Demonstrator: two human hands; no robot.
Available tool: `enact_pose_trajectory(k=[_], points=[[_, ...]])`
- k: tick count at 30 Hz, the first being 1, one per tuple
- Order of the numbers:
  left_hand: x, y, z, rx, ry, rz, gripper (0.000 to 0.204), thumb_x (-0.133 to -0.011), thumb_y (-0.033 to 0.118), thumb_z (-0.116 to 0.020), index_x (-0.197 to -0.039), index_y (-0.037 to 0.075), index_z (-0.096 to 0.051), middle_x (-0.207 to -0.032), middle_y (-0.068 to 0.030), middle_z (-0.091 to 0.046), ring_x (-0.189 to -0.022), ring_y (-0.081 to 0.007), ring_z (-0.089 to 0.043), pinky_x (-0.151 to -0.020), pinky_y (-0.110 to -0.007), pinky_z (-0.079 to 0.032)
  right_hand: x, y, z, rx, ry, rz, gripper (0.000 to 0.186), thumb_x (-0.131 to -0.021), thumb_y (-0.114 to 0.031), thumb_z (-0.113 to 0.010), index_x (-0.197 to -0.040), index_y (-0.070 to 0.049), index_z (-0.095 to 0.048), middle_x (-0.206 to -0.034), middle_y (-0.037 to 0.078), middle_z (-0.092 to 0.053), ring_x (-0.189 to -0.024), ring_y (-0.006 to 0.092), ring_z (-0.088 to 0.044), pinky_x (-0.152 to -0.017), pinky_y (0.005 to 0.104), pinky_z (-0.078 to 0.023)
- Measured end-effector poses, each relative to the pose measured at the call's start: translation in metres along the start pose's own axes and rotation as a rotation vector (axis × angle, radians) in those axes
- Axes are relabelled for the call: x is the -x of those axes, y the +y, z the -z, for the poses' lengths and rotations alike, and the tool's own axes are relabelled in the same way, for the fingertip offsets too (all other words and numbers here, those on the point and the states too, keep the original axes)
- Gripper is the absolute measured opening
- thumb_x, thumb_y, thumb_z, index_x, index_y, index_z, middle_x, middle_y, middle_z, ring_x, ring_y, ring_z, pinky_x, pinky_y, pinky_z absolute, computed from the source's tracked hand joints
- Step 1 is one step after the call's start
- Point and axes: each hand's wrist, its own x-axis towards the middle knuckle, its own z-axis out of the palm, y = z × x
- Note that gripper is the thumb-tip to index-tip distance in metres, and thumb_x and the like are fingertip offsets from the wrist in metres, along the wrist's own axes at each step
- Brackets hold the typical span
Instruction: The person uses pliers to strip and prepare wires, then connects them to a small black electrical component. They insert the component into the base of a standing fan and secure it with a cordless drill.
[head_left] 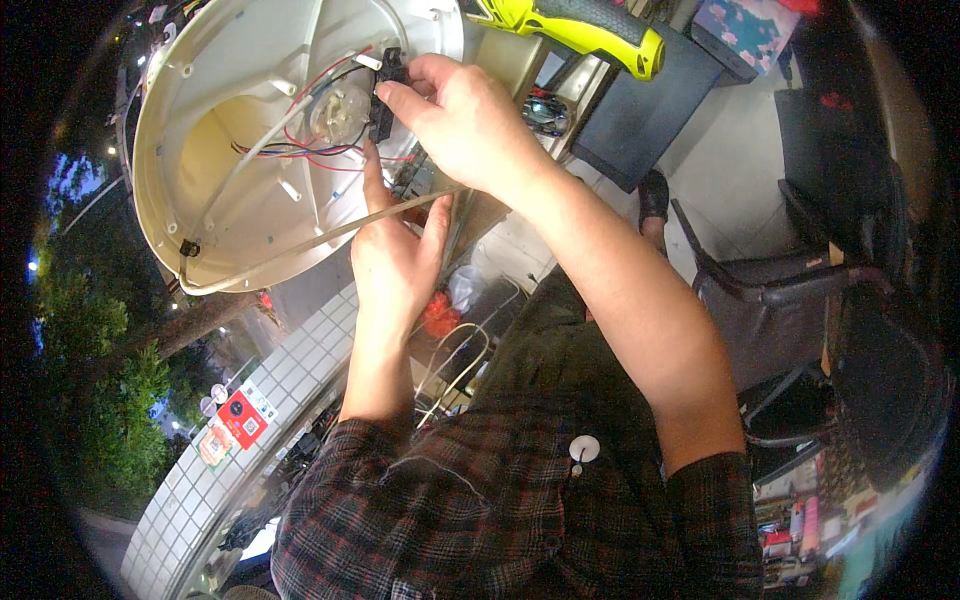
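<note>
A cream-white plastic housing lies with its hollow inner side showing, upper left. My right hand pinches a long black plastic part between thumb and fingers at the housing's right side. Below it is my left hand, index finger stretched up to the part's lower end and thumb spread away; its other fingers are partly hidden. Thin red, black and blue wires run from the housing toward the black part. Beside the part sits a clear round piece. A pale cord crosses over my left hand.
A yellow-green and black power tool lies at the top. Right of it stands a dark grey box. A black chair is at the right. White tiled ledge curves along the left, and a red bag lies low behind my left hand.
</note>
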Motion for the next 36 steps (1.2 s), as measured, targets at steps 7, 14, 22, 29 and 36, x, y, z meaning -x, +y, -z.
enact_pose_trajectory(k=[7,14,22,29,36], points=[[0.001,0.004,0.002,-0.002,-0.017,0.018,0.098,-0.092,0.024,-0.076,-0.164,0.006,-0.011,-0.095,-0.0203,-0.077,-0.092,-0.0315,-0.076,-0.082,-0.041,-0.058,-0.001,-0.006,-0.001,-0.041,0.013,-0.009,0.035,-0.095,-0.034,-0.067,-0.096,0.001,-0.072,-0.085,0.022,-0.073,-0.081,0.0414,-0.072,-0.074,0.0501,-0.056],[-0.001,0.002,0.001,-0.037,-0.006,0.004,0.098,-0.091,0.026,-0.076,-0.163,0.003,-0.014,-0.089,-0.0177,-0.076,-0.082,-0.0305,-0.076,-0.077,-0.041,-0.058,-0.001,-0.008,-0.002,-0.06,0.024,-0.049,0.035,-0.095,-0.033,-0.067,-0.095,0.002,-0.071,-0.085,0.023,-0.073,-0.081,0.042,-0.072,-0.073,0.0503,-0.056],[-0.002,-0.003,0.0,-0.033,0.023,-0.063,0.1,-0.089,0.029,-0.078,-0.162,-0.001,-0.016,-0.078,-0.0122,-0.074,-0.071,-0.0284,-0.074,-0.069,-0.039,-0.058,-0.002,-0.002,-0.003,-0.073,-0.013,-0.051,0.033,-0.098,-0.03,-0.068,-0.099,0.003,-0.069,-0.083,0.016,-0.072,-0.075,0.0262,-0.067,-0.07,0.0402,-0.053],[-0.002,-0.003,-0.001,0.024,0.028,-0.068,0.099,-0.09,0.026,-0.076,-0.162,-0.001,-0.015,-0.081,-0.0124,-0.074,-0.068,-0.0258,-0.072,-0.067,-0.037,-0.057,-0.002,-0.001,0.006,-0.116,-0.11,-0.055,0.031,-0.099,-0.026,-0.068,-0.111,0.002,-0.069,-0.089,0.01,-0.075,-0.081,0.0156,-0.069,-0.075,0.032,-0.054],[-0.002,-0.003,0.0,0.048,0.014,-0.037,0.1,-0.089,0.028,-0.076,-0.163,-0.001,-0.015,-0.082,-0.0116,-0.074,-0.066,-0.0262,-0.071,-0.065,-0.037,-0.056,-0.003,0.006,0.004,-0.103,-0.1,0.009,0.034,-0.102,-0.027,-0.064,-0.12,0.002,-0.065,-0.093,0.009,-0.074,-0.083,0.0149,-0.069,-0.076,0.0305,-0.054]])
